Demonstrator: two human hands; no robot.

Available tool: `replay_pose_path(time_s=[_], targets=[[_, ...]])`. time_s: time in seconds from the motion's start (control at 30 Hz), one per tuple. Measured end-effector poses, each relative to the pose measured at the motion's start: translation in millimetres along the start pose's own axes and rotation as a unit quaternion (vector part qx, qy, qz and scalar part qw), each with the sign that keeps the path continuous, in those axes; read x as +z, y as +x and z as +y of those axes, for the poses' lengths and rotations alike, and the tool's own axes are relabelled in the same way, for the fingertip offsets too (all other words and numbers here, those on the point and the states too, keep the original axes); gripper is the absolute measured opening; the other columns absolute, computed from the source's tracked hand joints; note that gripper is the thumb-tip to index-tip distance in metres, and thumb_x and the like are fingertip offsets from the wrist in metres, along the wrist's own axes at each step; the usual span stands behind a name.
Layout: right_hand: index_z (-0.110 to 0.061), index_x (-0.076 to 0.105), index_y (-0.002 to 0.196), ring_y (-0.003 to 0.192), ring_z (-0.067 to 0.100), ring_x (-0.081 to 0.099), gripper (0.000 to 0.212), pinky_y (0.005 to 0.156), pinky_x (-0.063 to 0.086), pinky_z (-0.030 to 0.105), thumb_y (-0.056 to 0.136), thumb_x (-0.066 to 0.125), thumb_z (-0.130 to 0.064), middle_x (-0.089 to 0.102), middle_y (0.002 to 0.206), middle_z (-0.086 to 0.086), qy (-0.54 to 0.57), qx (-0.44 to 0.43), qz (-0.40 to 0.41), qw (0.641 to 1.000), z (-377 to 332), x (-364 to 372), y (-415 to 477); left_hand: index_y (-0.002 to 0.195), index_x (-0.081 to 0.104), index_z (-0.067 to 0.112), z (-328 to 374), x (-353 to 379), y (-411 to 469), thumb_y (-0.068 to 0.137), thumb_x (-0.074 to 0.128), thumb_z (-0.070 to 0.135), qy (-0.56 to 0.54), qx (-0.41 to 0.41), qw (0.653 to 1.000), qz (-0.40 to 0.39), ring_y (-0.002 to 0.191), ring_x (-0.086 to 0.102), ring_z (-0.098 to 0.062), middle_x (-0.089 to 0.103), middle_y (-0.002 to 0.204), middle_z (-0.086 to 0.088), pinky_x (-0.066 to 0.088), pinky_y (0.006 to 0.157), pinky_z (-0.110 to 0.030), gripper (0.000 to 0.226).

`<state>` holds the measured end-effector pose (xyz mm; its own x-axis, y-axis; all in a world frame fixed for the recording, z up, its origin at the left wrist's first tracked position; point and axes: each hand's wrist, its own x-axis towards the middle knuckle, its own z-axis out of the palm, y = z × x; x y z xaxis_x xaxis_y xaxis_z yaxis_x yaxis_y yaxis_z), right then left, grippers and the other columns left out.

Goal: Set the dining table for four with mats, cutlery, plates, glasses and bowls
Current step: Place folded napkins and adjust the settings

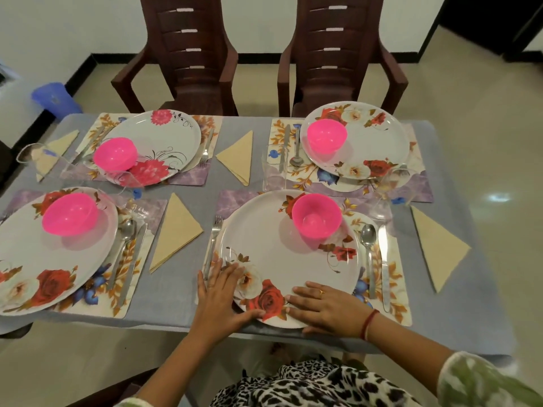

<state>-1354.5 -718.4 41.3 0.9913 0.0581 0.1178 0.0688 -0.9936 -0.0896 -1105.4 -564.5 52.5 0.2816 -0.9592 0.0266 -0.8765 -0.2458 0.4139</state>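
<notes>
- Laying looks complete at near plate (273, 251) and at three places left of and beyond it.
- On its front rim: left hand (219, 298), right hand (329, 309), fingers straight, grasping nothing.
- Remaining: probably only straightening.

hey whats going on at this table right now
A person is laying a dining table for four. Both hands lie on the nearest plate: the left hand at its left rim, the right hand on its near rim, fingers fairly straight, likely nudging it into place on its mat. The plate carries a pink bowl, with a fork on its left and a spoon and knife on its right. The other three places look laid too, with glasses and folded napkins out.
</notes>
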Motion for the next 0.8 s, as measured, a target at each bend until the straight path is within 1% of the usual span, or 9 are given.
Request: replay_pose_path(time_s=[0.17, 0.37, 0.5, 0.57, 0.63, 0.67, 0.7, 0.77, 0.8], targets=[[-0.017, 0.054, 0.131, 0.124, 0.025, 0.052, 0.046, 0.103, 0.043, 0.039, 0.097, 0.044, -0.047, 0.056, 0.133, 0.006, 0.004, -0.004, 0.008, 1.0, 0.3, 0.3, 0.3, 0.139, 0.044, 0.02, -2.4, -3.6, 5.5, 0.062, 0.037, 0.094, 0.019, 0.008, 1.0, -0.018, 0.146, 0.003, -0.015, 0.039, 0.149, 0.0, -0.003, 0.113, -0.06, 0.107], [-0.017, 0.053, 0.132, 0.124, 0.026, 0.052, 0.046, 0.102, 0.044, 0.04, 0.097, 0.043, -0.045, 0.055, 0.135, 0.006, -0.001, -0.014, 0.0, 1.0, 9.8, -3.0, 0.8, 0.138, 0.045, 0.022, 0.4, -6.5, 10.6, 0.062, 0.034, 0.093, 0.027, 0.0, 0.999, -0.029, 0.143, -0.004, -0.009, 0.037, 0.15, 0.0, -0.008, 0.113, -0.054, 0.105], [-0.018, 0.052, 0.133, 0.125, 0.025, 0.051, 0.047, 0.102, 0.044, 0.041, 0.098, 0.038, -0.046, 0.054, 0.136, 0.005, 0.004, -0.003, -0.01, 1.0, 11.4, -6.1, 0.7, 0.136, 0.047, 0.022, 4.0, -8.8, 8.7, 0.067, 0.029, 0.092, 0.032, -0.002, 0.999, -0.038, 0.144, 0.004, -0.017, 0.038, 0.149, -0.003, -0.007, 0.112, -0.054, 0.1], [-0.018, 0.051, 0.132, 0.124, 0.024, 0.051, 0.05, 0.102, 0.044, 0.04, 0.098, 0.032, -0.049, 0.055, 0.135, 0.006, -0.003, 0.026, 0.007, 1.0, 5.5, -12.1, -1.8, 0.134, 0.048, 0.021, 2.5, -10.9, 5.0, 0.071, 0.027, 0.089, 0.025, -0.018, 0.999, -0.026, 0.145, 0.012, -0.023, 0.04, 0.147, -0.004, -0.005, 0.112, -0.054, 0.095], [-0.019, 0.048, 0.13, 0.119, 0.021, 0.051, 0.053, 0.099, 0.045, 0.038, 0.096, 0.03, -0.055, 0.057, 0.13, 0.009, 0.014, 0.134, 0.076, 0.988, -3.3, -22.0, -11.3, 0.134, 0.047, 0.02, -4.0, -14.4, -0.7, 0.079, 0.025, 0.083, 0.015, -0.057, 0.998, 0.002, 0.144, 0.018, -0.027, 0.04, 0.147, -0.006, 0.001, 0.114, -0.053, 0.087], [-0.02, 0.048, 0.127, 0.116, 0.02, 0.05, 0.051, 0.096, 0.045, 0.037, 0.096, 0.031, -0.056, 0.058, 0.126, 0.01, 0.045, 0.223, 0.133, 0.965, -7.9, -28.8, -19.5, 0.135, 0.045, 0.019, -9.1, -16.7, -4.1, 0.082, 0.024, 0.078, 0.01, -0.083, 0.996, 0.023, 0.143, 0.021, -0.028, 0.039, 0.147, -0.008, 0.007, 0.114, -0.053, 0.082], [-0.02, 0.048, 0.124, 0.112, 0.02, 0.049, 0.046, 0.092, 0.047, 0.037, 0.095, 0.034, -0.053, 0.057, 0.122, 0.01, 0.086, 0.322, 0.195, 0.923, -11.5, -35.0, -30.1, 0.136, 0.044, 0.017, -14.6, -19.9, -8.0, 0.085, 0.024, 0.074, 0.004, -0.108, 0.993, 0.046, 0.14, 0.025, -0.03, 0.039, 0.145, -0.011, 0.015, 0.113, -0.052, 0.078], [-0.018, 0.05, 0.118, 0.104, 0.021, 0.05, 0.036, 0.085, 0.045, 0.035, 0.094, 0.041, -0.042, 0.055, 0.114, 0.01, 0.123, 0.491, 0.284, 0.814, -12.9, -43.5, -59.9, 0.133, 0.045, 0.014, -21.9, -24.9, -12.9, 0.09, 0.027, 0.064, -0.022, -0.15, 0.984, 0.093, 0.132, 0.035, -0.033, 0.043, 0.139, -0.014, 0.03, 0.106, -0.051, 0.068], [-0.016, 0.051, 0.117, 0.101, 0.024, 0.05, 0.033, 0.083, 0.044, 0.036, 0.092, 0.042, -0.036, 0.055, 0.111, 0.011, 0.12, 0.558, 0.299, 0.765, -12.4, -46.1, -73.4, 0.132, 0.045, 0.013, -24.7, -27.5, -13.9, 0.092, 0.03, 0.058, -0.036, -0.169, 0.979, 0.109, 0.128, 0.039, -0.033, 0.045, 0.136, -0.014, 0.032, 0.103, -0.05, 0.062]])
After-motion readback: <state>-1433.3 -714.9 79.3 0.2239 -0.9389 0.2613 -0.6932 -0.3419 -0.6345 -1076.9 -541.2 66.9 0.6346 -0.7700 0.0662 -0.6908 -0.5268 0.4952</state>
